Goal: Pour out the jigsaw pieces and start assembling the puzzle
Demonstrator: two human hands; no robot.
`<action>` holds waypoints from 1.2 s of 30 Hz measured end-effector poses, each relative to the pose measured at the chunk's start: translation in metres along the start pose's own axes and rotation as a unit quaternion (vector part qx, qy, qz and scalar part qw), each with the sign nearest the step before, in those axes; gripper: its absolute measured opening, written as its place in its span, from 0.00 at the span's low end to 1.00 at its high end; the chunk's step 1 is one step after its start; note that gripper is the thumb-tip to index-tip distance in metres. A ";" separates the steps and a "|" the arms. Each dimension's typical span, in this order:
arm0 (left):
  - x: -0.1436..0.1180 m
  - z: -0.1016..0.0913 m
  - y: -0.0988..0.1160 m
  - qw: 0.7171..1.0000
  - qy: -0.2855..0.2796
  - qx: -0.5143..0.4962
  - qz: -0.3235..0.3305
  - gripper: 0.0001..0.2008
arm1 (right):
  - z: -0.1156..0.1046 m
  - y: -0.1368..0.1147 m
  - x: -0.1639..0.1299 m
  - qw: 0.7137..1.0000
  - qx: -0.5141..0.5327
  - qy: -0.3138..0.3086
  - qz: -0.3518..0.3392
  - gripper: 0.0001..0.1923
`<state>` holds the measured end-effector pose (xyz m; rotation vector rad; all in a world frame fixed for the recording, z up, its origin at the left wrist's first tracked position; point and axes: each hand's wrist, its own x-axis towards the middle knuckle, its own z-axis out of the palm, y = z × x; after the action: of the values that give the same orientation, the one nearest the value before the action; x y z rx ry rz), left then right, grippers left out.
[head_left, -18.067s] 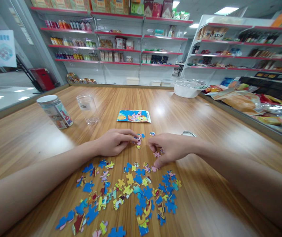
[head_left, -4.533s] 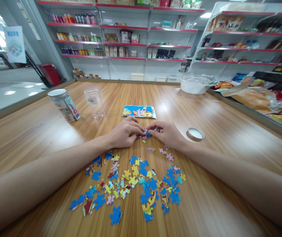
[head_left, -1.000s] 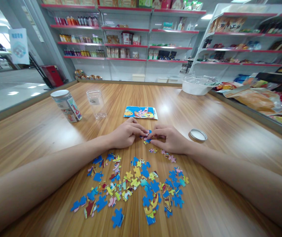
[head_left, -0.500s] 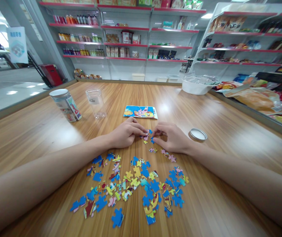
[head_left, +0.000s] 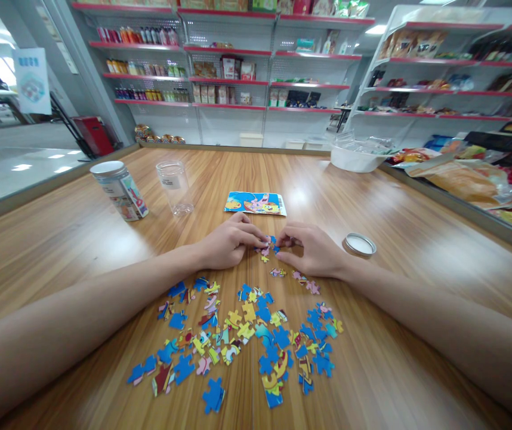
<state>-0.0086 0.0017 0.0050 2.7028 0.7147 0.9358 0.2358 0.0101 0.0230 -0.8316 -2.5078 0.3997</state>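
Pieces (head_left: pixel 268 246) flat, axis unclear | left hand (head_left: pixel 227 245), right hand (head_left: pixel 312 254) grips pinching them

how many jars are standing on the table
2: a lidded printed jar at far left, and an empty clear jar just right of it, lid off. A loose lid lies beside the right hand.

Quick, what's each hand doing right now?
Left hand: fingers pinched on the small puzzle cluster.
Right hand: fingers pinched on the same cluster.
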 end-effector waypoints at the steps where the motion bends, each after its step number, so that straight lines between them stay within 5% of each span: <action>1: 0.000 0.000 0.000 1.000 0.000 0.001 0.002 0.20 | 0.000 0.000 0.000 1.000 -0.001 -0.002 0.006 0.05; 36: 0.000 0.000 0.001 1.000 -0.015 0.007 0.027 0.23 | 0.011 0.000 0.003 0.993 -0.023 0.019 0.116 0.13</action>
<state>-0.0086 0.0005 0.0051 2.7545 0.6484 0.9048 0.2280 0.0104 0.0153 -1.1428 -2.4010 0.3989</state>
